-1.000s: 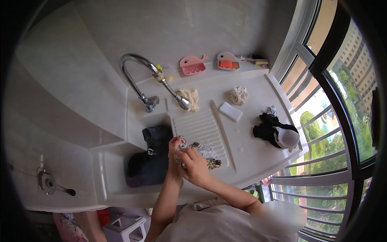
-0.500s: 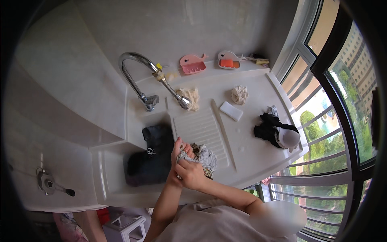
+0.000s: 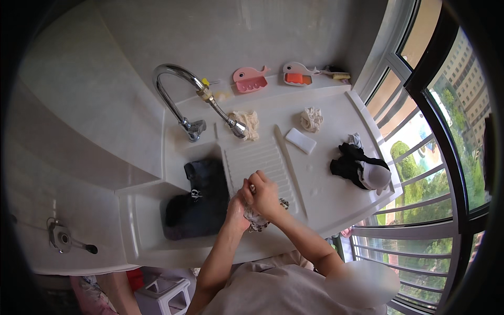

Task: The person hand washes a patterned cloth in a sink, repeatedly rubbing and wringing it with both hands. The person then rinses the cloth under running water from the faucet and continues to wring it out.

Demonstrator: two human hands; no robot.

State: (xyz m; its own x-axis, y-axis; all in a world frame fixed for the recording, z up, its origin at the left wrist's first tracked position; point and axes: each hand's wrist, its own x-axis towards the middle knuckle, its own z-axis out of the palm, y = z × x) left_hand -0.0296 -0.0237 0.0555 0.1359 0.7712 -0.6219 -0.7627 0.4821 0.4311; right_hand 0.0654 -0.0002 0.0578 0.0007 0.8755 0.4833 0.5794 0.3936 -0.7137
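A crumpled patterned cloth point(image 3: 257, 221), white with dark brownish spots, is bunched between both hands over the near end of the ribbed washboard point(image 3: 257, 157). My left hand point(image 3: 238, 212) is closed around its left side. From above, my right hand point(image 3: 264, 195) grips the same cloth, its fingers curled beside the left hand's. Part of the cloth hangs out below the right wrist; the rest is hidden by the hands. Just left, dark clothing point(image 3: 202, 210) lies in the sink basin point(image 3: 137, 223).
A chrome faucet point(image 3: 176, 73) arches over the basin. Cream cloth point(image 3: 247, 125), a scrunched cloth point(image 3: 312, 119), a white soap bar point(image 3: 301, 140) and a black-and-white garment point(image 3: 362, 170) lie on the counter. Whale-shaped soap dishes, one pink point(image 3: 251, 80), one white point(image 3: 298, 73), stand behind. A window frame point(image 3: 441, 157) borders the right.
My right hand has moved up and to the right, now over the cloth with its knuckles up. My left hand has turned and lowered slightly. The cloth is bunched tighter.
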